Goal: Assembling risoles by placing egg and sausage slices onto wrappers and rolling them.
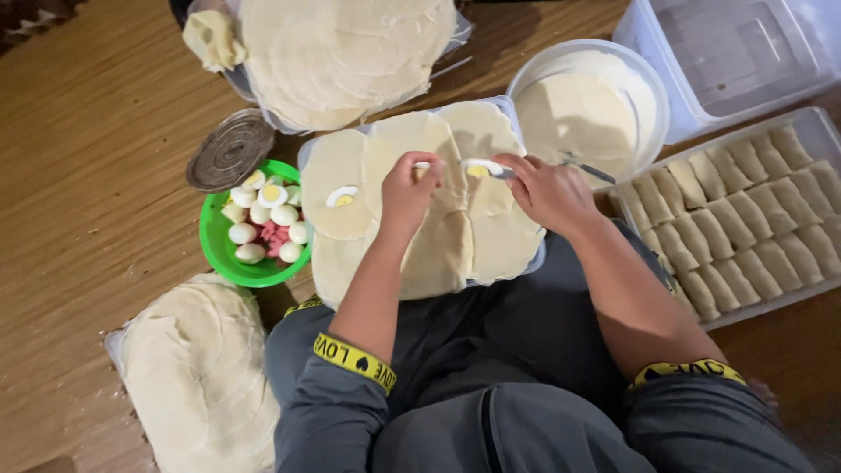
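Right hand [547, 188] pinches an egg slice [480, 168] over the spread wrappers [438, 236]; left hand [407, 188] fingers close on another small piece. At three o'clock, a tray [810, 131] of finished rolls is nearly full; wrapper stacks remain.

I hold both arms out in front of me, sleeves pushed up. My left hand [407, 188] is curled, fingertips pinched. My right hand [547, 191] is curled too, knuckles up.
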